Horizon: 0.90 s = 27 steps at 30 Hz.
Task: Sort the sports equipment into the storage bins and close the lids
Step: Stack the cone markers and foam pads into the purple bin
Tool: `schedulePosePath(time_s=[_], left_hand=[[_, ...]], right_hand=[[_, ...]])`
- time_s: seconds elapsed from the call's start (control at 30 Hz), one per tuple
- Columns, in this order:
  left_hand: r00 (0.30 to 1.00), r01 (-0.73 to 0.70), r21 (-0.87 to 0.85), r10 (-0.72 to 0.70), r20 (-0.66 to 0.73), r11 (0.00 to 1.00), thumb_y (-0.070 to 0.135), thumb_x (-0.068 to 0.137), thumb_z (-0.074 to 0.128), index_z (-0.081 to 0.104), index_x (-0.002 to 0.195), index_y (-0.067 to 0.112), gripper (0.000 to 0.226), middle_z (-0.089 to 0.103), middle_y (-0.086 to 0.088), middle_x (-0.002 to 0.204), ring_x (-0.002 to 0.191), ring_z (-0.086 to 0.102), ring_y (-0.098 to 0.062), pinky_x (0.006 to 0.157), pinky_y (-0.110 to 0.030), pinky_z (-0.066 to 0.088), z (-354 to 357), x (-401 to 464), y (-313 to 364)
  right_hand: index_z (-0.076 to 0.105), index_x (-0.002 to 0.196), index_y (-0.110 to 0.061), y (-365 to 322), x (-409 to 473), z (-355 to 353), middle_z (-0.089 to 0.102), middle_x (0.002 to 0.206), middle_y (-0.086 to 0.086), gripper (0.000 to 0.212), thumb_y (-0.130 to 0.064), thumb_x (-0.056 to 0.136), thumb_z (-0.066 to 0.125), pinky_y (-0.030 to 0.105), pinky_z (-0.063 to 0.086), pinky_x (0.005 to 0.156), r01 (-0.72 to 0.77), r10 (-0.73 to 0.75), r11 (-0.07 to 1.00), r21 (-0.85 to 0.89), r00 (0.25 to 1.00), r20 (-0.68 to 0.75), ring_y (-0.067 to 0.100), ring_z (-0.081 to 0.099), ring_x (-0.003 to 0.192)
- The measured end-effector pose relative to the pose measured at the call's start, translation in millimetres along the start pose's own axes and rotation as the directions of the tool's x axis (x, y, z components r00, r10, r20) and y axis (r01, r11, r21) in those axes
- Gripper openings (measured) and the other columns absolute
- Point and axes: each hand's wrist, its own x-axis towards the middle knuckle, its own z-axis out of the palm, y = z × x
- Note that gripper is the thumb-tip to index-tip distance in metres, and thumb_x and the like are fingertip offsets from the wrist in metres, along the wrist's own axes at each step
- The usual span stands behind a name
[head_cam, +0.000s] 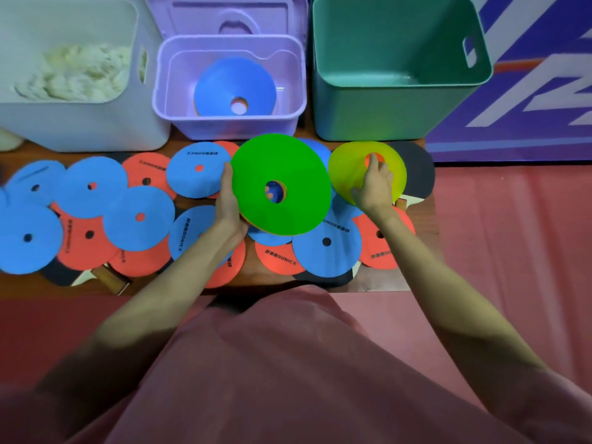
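Over the low wooden table [266, 277], both forearms reach fwd. L hand [229, 203] grips the left rim of a green disc cone [282, 184], thumb on top, fingers under; fingertips show thru the centre hole. Disc is tilted, face up toward the camera, long axis running lower-right to upper-left, held above blue & red discs. R hand [374, 187] presses on a yellow disc cone [355, 171], index fingertip at its centre hole, fingers loosely bent, not clamped. Purple bin [179, 91] behind holds 1 blue cone [224, 81]; green bin [368, 110] beside it.
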Motion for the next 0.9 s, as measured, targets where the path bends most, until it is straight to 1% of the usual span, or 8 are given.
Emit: schedulePosePath(time_s=[0.17, 0.33, 0.43, 0.57, 0.67, 0.77, 0.83, 0.9], left_hand=[[0.999, -0.037, 0.042, 0.037, 0.011, 0.998, 0.049, 0.1, 0.03, 0.062, 0.114, 0.02, 0.046, 0.07, -0.003, 0.112, 0.1, 0.066, -0.02, 0.09, -0.039, 0.052, -7, -1, 12], [0.998, -0.04, 0.059, 0.037, 0.06, 0.997, 0.051, 0.1, 0.026, 0.061, 0.114, 0.021, 0.048, 0.064, -0.008, 0.123, 0.113, 0.06, -0.025, 0.099, -0.041, 0.047, -13, -1, 25], [0.996, -0.075, 0.076, 0.071, 0.051, 0.994, 0.051, 0.101, 0.026, 0.061, 0.113, 0.022, 0.047, 0.072, 0.0, 0.104, 0.099, 0.067, -0.017, 0.093, -0.038, 0.051, -19, 2, 29], [0.996, -0.092, 0.131, 0.09, 0.017, 0.987, 0.052, 0.1, 0.028, 0.054, 0.131, 0.015, 0.055, 0.063, -0.007, 0.126, 0.114, 0.061, -0.022, 0.098, -0.039, 0.048, -26, 1, 31], [0.996, -0.084, 0.137, 0.083, 0.011, 0.987, 0.051, 0.1, 0.03, 0.059, 0.126, 0.015, 0.053, 0.064, -0.008, 0.124, 0.109, 0.063, -0.021, 0.097, -0.039, 0.05, -29, -1, 31], [0.997, -0.078, 0.127, 0.078, 0.006, 0.989, 0.048, 0.101, 0.03, 0.063, 0.115, 0.019, 0.046, 0.067, -0.003, 0.115, 0.105, 0.064, -0.018, 0.098, -0.037, 0.048, -26, -1, 34], [0.997, -0.071, 0.138, 0.072, -0.002, 0.988, 0.046, 0.101, 0.03, 0.06, 0.12, 0.019, 0.045, 0.065, -0.003, 0.118, 0.104, 0.063, -0.016, 0.095, -0.035, 0.048, -27, -1, 35], [0.999, -0.048, 0.125, 0.049, -0.006, 0.991, 0.048, 0.1, 0.032, 0.058, 0.124, 0.017, 0.047, 0.065, -0.003, 0.119, 0.107, 0.062, -0.02, 0.09, -0.035, 0.05, -31, -1, 37]], right_hand=[[0.014, 0.148, -0.002, -4, 6, 1, 0.038, 0.124, 0.026, 0.103, -0.021, 0.071, 0.079, 0.042, 0.037, 0.093, 0.093, -0.085, 0.988, -0.122, 0.994, 0.069, 0.043, 0.036, 0.115], [0.026, 0.143, -0.003, -19, -7, -17, 0.038, 0.12, 0.025, 0.112, -0.04, 0.055, 0.085, 0.04, 0.03, 0.095, 0.094, -0.106, 0.981, -0.171, 0.992, -0.064, 0.038, 0.038, 0.111], [0.037, 0.138, -0.005, -34, -29, -32, 0.042, 0.116, 0.023, 0.089, -0.035, 0.066, 0.079, 0.034, 0.029, 0.091, 0.117, -0.112, 0.993, 0.02, 0.978, -0.177, 0.035, 0.038, 0.112], [0.052, 0.125, -0.014, -56, -65, -42, 0.054, 0.109, 0.011, 0.061, -0.047, 0.076, 0.065, 0.021, 0.03, 0.086, 0.324, -0.197, 0.881, 0.345, 0.914, -0.354, 0.024, 0.045, 0.104], [0.057, 0.117, -0.018, -78, -81, -46, 0.063, 0.107, 0.001, 0.044, -0.049, 0.086, 0.053, 0.023, 0.041, 0.08, 0.285, -0.184, 0.702, 0.652, 0.958, -0.221, 0.015, 0.056, 0.096], [0.065, 0.097, -0.023, -98, -88, -47, 0.069, 0.092, 0.001, 0.032, -0.041, 0.1, 0.038, 0.025, 0.047, 0.072, 0.044, -0.121, 0.548, 0.836, 0.992, 0.027, 0.007, 0.06, 0.082], [0.057, 0.072, -0.026, -106, -87, -40, 0.059, 0.066, -0.009, 0.042, -0.038, 0.103, 0.031, 0.019, 0.042, 0.054, -0.085, -0.056, 0.591, 0.803, 0.988, 0.146, 0.001, 0.053, 0.06], [0.036, 0.059, -0.022, -113, -86, -24, 0.037, 0.053, -0.007, 0.046, -0.034, 0.103, 0.034, 0.025, 0.029, 0.048, -0.049, -0.029, 0.711, 0.702, 0.995, 0.099, 0.007, 0.035, 0.05]])
